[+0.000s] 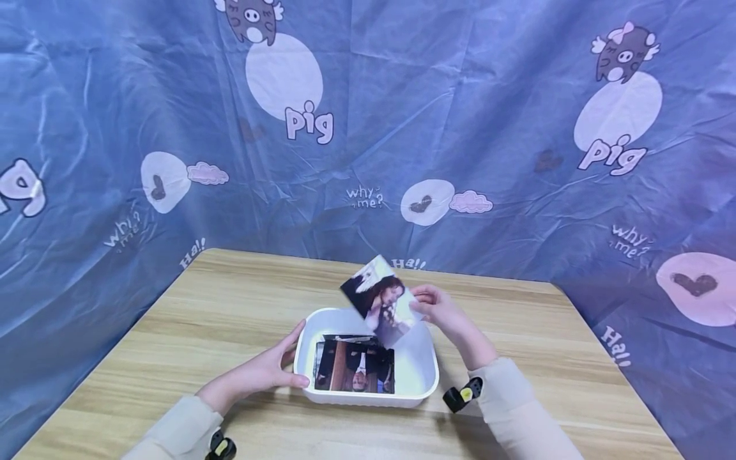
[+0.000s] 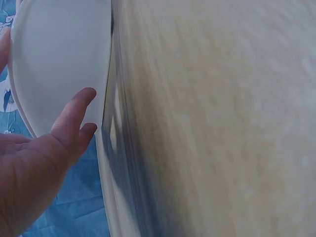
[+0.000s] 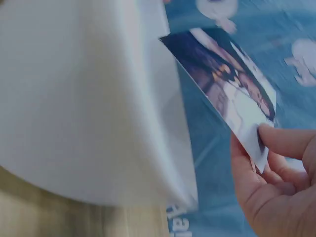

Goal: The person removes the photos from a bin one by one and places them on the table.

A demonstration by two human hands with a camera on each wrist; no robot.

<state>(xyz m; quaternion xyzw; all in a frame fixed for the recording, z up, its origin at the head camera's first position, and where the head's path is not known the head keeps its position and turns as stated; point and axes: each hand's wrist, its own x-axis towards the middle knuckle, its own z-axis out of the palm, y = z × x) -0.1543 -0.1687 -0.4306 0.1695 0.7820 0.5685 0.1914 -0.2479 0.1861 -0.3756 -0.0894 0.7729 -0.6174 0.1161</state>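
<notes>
Photo point(image 1: 376, 295) in right fingers point(image 3: 244, 178), at least one other photo point(image 1: 345, 367) inside one tub point(image 1: 416, 370)

The right sleeve point(image 1: 529, 409) was cream, creased at its cuff point(image 1: 496, 378). Beside that sleeve sat a black device point(image 1: 453, 400) with a yellow patch point(image 1: 466, 394). Left of that sleeve, the matching left sleeve point(image 1: 175, 431) had a similar black-and-yellow unit point(image 1: 229, 450). Left hand point(image 1: 264, 370) and right hand point(image 1: 441, 310) were bare.
</notes>
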